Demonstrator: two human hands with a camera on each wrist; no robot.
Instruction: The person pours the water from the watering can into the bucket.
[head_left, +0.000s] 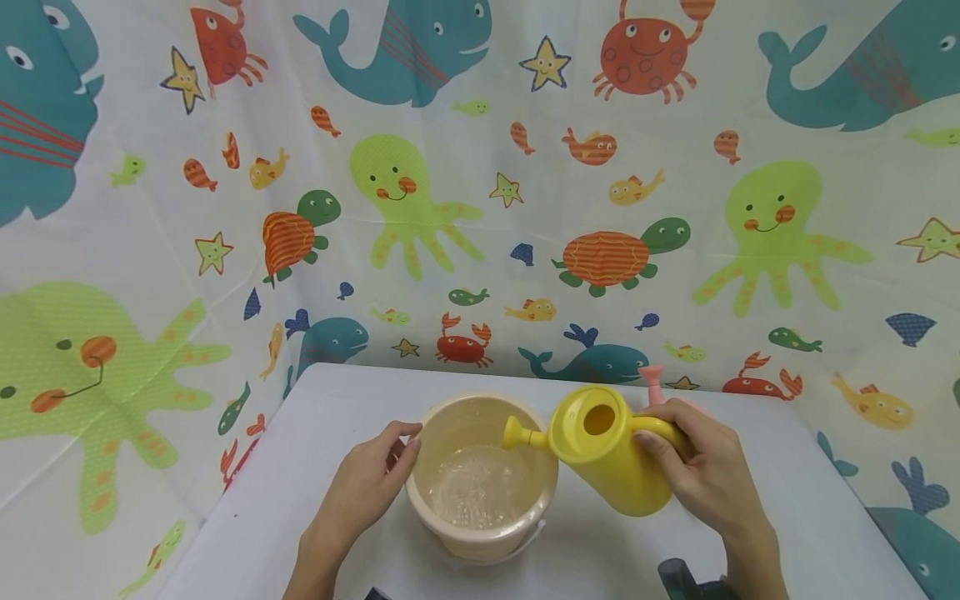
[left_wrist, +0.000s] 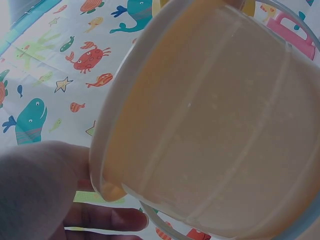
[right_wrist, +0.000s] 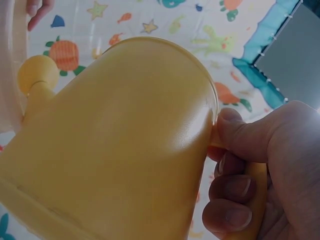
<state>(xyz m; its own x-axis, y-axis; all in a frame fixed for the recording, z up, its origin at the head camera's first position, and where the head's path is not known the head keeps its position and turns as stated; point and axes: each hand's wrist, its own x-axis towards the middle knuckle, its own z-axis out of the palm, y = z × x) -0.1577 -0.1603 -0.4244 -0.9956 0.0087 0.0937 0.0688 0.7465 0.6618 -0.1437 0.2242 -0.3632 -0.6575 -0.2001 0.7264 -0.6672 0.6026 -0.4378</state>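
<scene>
A cream bucket (head_left: 487, 546) with water in the bottom stands on the white table, its pale wire handle hanging down. At its left rim, my left hand (head_left: 367, 479) holds the edge between thumb and fingers; some fingers (left_wrist: 115, 218) stretch out below the rim in the left wrist view. My right hand (head_left: 708, 467) grips the handle of a yellow watering can (head_left: 626, 467). Tilted toward the bucket, the can has its spout head (head_left: 516, 433) over the right part of the opening. In the right wrist view, fingers curl round the can's handle (right_wrist: 256, 205).
Behind the yellow can stands a pink watering can (head_left: 652, 385), mostly hidden by it and my right hand. A sea-animal curtain (head_left: 465, 225) hangs behind and beside the white table (head_left: 352, 400). Dark objects (head_left: 678, 579) show at the bottom edge near my wrists.
</scene>
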